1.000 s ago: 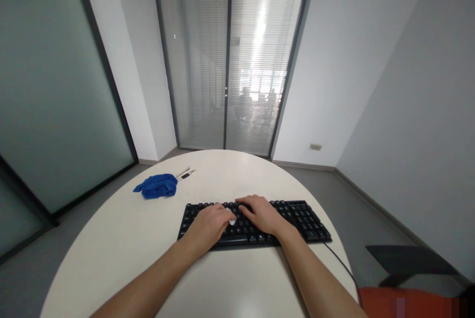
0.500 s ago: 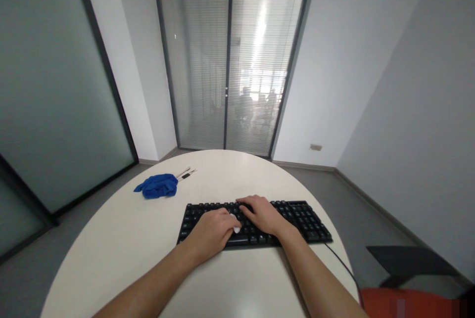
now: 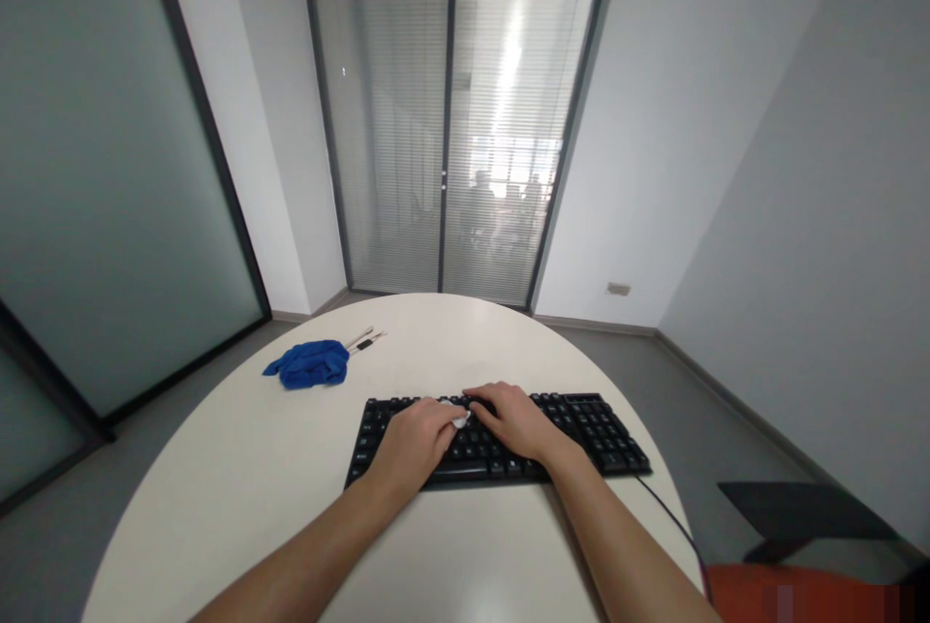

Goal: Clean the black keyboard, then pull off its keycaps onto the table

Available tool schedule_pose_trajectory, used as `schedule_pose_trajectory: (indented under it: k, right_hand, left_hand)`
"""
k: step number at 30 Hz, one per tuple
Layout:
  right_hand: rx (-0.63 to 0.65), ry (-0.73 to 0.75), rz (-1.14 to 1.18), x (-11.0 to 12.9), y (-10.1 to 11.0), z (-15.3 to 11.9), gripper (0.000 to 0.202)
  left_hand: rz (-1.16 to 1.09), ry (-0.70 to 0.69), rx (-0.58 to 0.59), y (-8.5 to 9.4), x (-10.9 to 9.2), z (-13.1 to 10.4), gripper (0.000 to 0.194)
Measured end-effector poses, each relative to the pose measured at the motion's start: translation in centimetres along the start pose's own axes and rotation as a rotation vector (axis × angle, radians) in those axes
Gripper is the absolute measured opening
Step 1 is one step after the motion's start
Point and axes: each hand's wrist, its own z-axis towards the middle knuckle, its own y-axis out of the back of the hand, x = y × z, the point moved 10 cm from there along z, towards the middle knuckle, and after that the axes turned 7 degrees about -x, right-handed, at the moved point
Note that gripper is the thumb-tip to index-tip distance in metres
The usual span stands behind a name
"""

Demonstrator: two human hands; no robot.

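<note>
A black keyboard point(image 3: 480, 473) with a cable lies near the front of the round table. My left hand point(image 3: 418, 434) is over its left-middle keys, fingers closed on a small soft white piece point(image 3: 460, 420), like a cotton pad or tissue, pressed against the keys. Part of that piece is hidden under the fingers. My right hand point(image 3: 512, 418) lies across the keyboard's middle, fingers stretched toward the back edge and thumb apart, with nothing seen in it. The two hands almost meet at the white piece.
A crumpled blue cloth point(image 3: 314, 363) lies at the table's left, with thin sticks and a black-handled tool point(image 3: 364, 345) beside it. The keyboard's cable point(image 3: 672, 518) runs off the right edge, near a red chair seat point(image 3: 791, 594) with a black armrest point(image 3: 803, 510).
My left hand has slid the white piece a little away from me, up over the keys toward the keyboard's back. My right hand stays in place.
</note>
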Motion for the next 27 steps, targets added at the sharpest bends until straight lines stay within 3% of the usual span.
schedule_pose_trajectory:
  k: [5,13,17,23,27]
  right_hand:
    - [-0.007,0.006,-0.003,0.0,0.0,-0.1,0.035]
    - [-0.001,-0.005,-0.005,-0.2,-0.1,-0.1,0.035]
    - [-0.003,-0.001,-0.001,-0.2,-0.1,-0.1,0.035]
    - [-0.002,-0.007,0.001,-0.4,-0.2,-0.1,0.036]
    - [0.004,-0.005,0.018,-0.4,-0.1,-0.1,0.036]
  left_hand:
    - [-0.019,-0.026,0.105,-1.1,-0.9,0.5,0.030]
    - [-0.032,-0.129,0.162,-1.2,-2.6,0.1,0.030]
    - [-0.011,-0.137,0.168,-1.2,-2.9,0.0,0.028]
    - [-0.046,-0.288,0.178,-1.5,-3.7,-0.5,0.024]
    - [-0.036,-0.225,0.131,-0.9,-2.6,-0.3,0.024]
